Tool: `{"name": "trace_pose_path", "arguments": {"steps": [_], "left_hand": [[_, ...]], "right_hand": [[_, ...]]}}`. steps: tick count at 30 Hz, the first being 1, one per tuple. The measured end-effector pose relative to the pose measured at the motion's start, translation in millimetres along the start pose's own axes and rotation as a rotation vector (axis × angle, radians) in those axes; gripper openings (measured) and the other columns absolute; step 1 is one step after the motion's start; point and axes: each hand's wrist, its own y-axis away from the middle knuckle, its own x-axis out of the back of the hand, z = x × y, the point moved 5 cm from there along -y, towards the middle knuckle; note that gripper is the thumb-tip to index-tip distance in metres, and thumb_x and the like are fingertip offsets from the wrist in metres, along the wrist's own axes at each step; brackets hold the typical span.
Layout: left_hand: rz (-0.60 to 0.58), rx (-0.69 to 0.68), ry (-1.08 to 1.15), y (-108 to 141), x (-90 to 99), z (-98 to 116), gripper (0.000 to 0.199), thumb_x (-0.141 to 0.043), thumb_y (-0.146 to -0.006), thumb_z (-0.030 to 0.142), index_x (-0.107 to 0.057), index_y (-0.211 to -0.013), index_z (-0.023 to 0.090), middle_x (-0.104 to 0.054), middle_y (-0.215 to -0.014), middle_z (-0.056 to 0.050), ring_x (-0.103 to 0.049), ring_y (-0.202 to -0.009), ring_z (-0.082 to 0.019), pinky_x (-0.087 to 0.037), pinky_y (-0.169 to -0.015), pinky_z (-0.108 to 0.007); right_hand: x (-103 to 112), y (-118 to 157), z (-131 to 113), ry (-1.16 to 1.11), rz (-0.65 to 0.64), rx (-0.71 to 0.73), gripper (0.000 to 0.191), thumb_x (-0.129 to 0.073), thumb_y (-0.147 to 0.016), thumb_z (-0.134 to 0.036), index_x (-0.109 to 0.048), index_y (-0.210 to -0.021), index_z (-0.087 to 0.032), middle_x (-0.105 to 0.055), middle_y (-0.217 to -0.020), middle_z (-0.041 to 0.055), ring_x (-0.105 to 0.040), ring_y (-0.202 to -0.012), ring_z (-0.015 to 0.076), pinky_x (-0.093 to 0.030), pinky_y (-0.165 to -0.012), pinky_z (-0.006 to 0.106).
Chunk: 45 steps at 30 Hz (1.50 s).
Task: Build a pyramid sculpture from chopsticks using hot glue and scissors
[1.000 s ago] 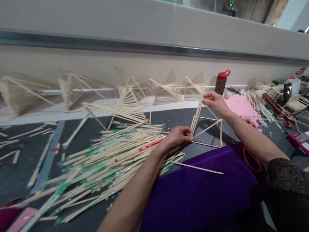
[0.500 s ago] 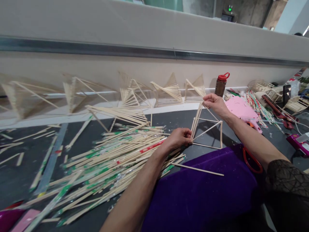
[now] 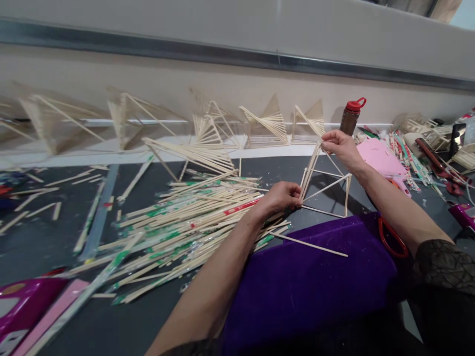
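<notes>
The stick frame (image 3: 326, 188) stands on the dark tabletop (image 3: 274, 168) in front of you, just beyond the purple sheet (image 3: 308, 282). Your right hand (image 3: 343, 148) pinches its peak between thumb and fingers, and your left hand (image 3: 282, 195) has its fingers closed at the lower near-left corner; your fingertips cover both joints, so you can't see how the sticks meet there. Your left forearm hides part of the stick pile (image 3: 185, 217). By your right forearm, only a red loop handle (image 3: 391, 237) shows clearly, the rest lost in shadow. Behind, your right hand stands near the red-capped bottle (image 3: 349, 118). At lower left, a glossy magenta device (image 3: 33, 301) is cut off by the picture's edge.
</notes>
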Motion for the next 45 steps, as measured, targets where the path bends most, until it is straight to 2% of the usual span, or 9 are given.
{"name": "trace_pose_path", "arguments": {"steps": [12, 29, 36, 45], "left_hand": [[0.000, 0.010, -0.056, 1, 1.0, 0, 0.024, -0.069, -0.055, 0.021, -0.063, -0.078, 0.017, -0.058, -0.060, 0.005, -0.053, -0.053, -0.012, -0.040, -0.053, -0.024], [-0.002, 0.002, -0.032, -4, 1.5, -6, 0.026, -0.068, -0.053, 0.022, -0.062, -0.078, 0.017, -0.058, -0.059, 0.005, -0.052, -0.052, -0.012, -0.040, -0.052, -0.025], [-0.016, -0.002, -0.017, -6, 2.0, -10, 0.027, -0.067, -0.054, 0.020, -0.062, -0.080, 0.017, -0.060, -0.060, 0.003, -0.054, -0.053, -0.013, -0.041, -0.052, -0.025], [-0.009, 0.003, -0.026, -4, 1.7, -6, 0.026, -0.067, -0.052, 0.020, -0.062, -0.078, 0.017, -0.059, -0.060, 0.004, -0.053, -0.053, -0.013, -0.041, -0.052, -0.025]], "right_hand": [[-1, 0, 1, -0.028, 0.006, -0.026, 0.028, -0.074, -0.064, -0.030, -0.061, -0.085, -0.018, -0.062, -0.070, -0.0024, -0.056, -0.066, 0.0105, -0.043, -0.061, 0.025], [-3, 3, -2, -0.040, 0.030, -0.049, 0.031, -0.075, -0.060, -0.034, -0.061, -0.083, -0.018, -0.062, -0.068, -0.0028, -0.057, -0.065, 0.0107, -0.042, -0.061, 0.026], [-4, 3, -2, -0.052, 0.018, -0.056, 0.029, -0.075, -0.062, -0.031, -0.061, -0.084, -0.018, -0.062, -0.070, -0.0013, -0.058, -0.067, 0.0121, -0.042, -0.062, 0.026], [-3, 3, -2, -0.038, 0.025, -0.062, 0.029, -0.075, -0.061, -0.032, -0.061, -0.083, -0.019, -0.063, -0.069, -0.0025, -0.058, -0.066, 0.0115, -0.042, -0.060, 0.026]]}}
